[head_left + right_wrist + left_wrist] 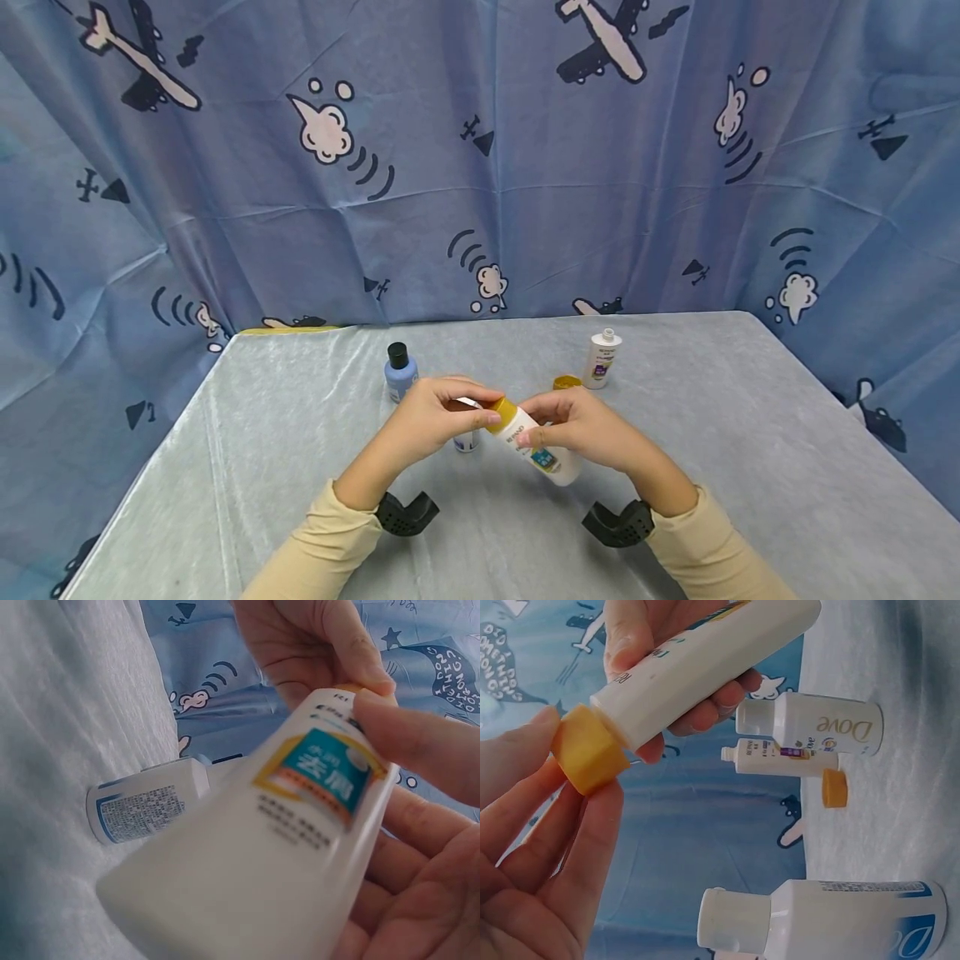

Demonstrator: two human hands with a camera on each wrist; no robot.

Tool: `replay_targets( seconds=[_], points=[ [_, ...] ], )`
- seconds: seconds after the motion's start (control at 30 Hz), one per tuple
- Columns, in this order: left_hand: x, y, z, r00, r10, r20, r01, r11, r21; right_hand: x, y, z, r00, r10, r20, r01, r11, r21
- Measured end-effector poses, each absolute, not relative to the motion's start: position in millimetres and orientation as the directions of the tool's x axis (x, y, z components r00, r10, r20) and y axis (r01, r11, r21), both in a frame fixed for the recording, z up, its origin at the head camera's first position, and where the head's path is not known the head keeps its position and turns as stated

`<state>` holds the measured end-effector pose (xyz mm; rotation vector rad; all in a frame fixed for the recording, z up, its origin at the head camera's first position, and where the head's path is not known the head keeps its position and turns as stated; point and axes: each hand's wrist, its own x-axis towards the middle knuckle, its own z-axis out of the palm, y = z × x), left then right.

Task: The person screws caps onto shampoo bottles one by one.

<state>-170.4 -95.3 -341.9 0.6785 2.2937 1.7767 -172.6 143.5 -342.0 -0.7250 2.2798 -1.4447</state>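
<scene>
Tilted above the table is a white shampoo bottle with a blue-and-orange label. My right hand grips its body, thumb across the front and fingers behind. The fingertips and thumb of my left hand pinch the yellow cap, which sits at the bottle's neck. Just behind my left hand stands a white Dove bottle with blue trim, partly covered in the head view. Another white Dove bottle, with gold lettering, shows upright in the left wrist view.
At the back right stands a capless white bottle with a purple label, beside a loose yellow cap. A blue bottle with a black lid stands behind my left hand. A patterned blue curtain hangs behind the cloth-covered table.
</scene>
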Motion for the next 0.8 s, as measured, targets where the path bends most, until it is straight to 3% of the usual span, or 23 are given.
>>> replay_targets(
  seconds=[0.17, 0.5, 0.63, 0.8],
  points=[
    [-168.6, -96.0, -340.8, -0.86, 0.48, 0.176, 0.281, 0.155, 0.947, -171.9, 143.9, -341.4, -0.81, -0.586, -0.019, -0.23, 0.348, -0.909],
    [-166.4, -96.2, -337.6, -0.832, 0.502, 0.235, 0.38, 0.208, 0.901, -171.0, 145.8, -341.3, -0.805, -0.593, -0.02, -0.211, 0.317, -0.925],
    [-166.5, -96.9, -336.5, -0.858, 0.455, 0.238, 0.36, 0.204, 0.91, -172.3, 146.5, -341.2, -0.811, -0.586, -0.005, -0.213, 0.303, -0.929],
    [-166.3, -95.4, -336.0, -0.938, 0.3, 0.173, 0.237, 0.19, 0.953, -173.4, 146.3, -340.8, -0.819, -0.574, 0.03, -0.237, 0.291, -0.927]
  ],
)
